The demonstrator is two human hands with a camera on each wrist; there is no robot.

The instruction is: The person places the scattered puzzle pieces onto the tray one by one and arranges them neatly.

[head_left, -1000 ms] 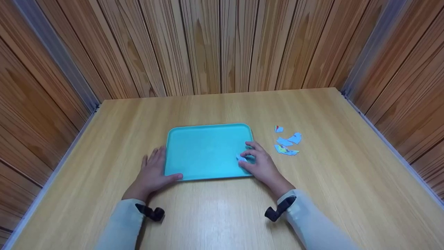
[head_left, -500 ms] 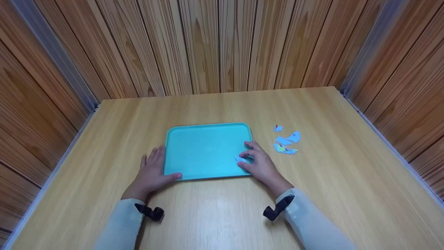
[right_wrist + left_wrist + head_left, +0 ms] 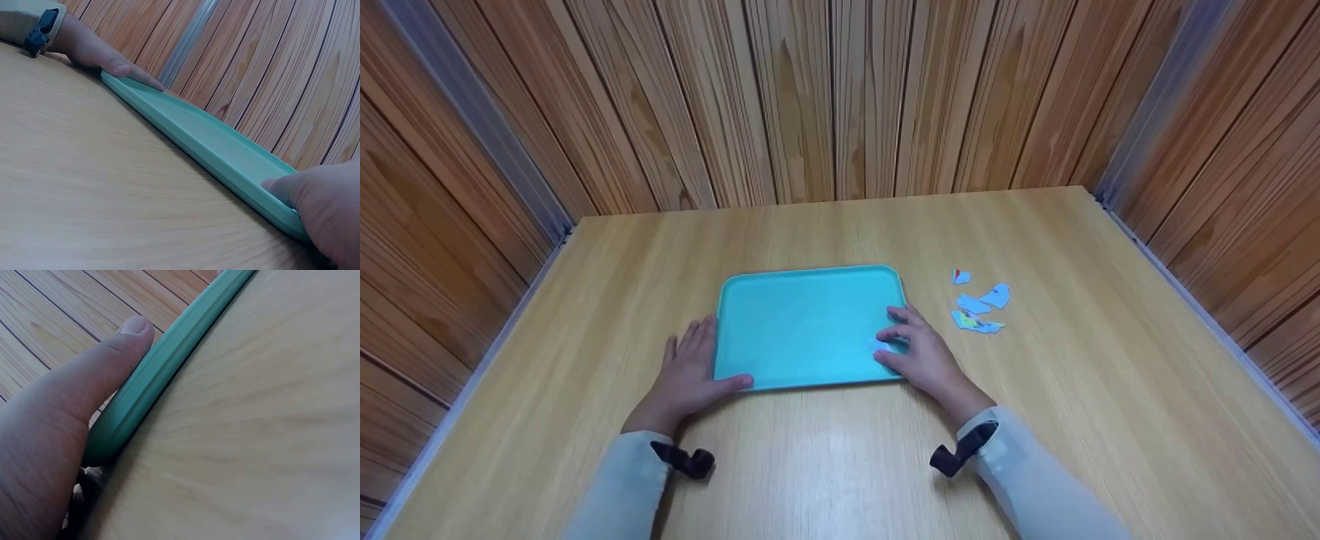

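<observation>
A turquoise tray (image 3: 802, 322) lies flat on the wooden table. In the head view, a small pale blue paper piece (image 3: 883, 346) lies over its right end, between the thumb and index finger of my right hand (image 3: 919, 352). Those two fingers are curled about the piece, partly hiding it; the middle finger reaches the tray's right rim. My left hand (image 3: 690, 371) rests at the left end, its thumb along the near rim and its fingers straight beside the tray. The left wrist view shows that thumb (image 3: 107, 363) against the rim. The piece is hidden in the right wrist view.
Several irregular pieces lie right of the tray: a small red-marked one (image 3: 961, 277), two plain blue ones, (image 3: 974, 304) one touching or nearly touching the other, and a multicoloured one (image 3: 977, 322). Wood-panelled walls (image 3: 802, 97) stand behind and beside the table.
The blue piece at my right fingertips sits slightly lower and looks paler and flatter. Both hands and the tray have kept almost the same places.
</observation>
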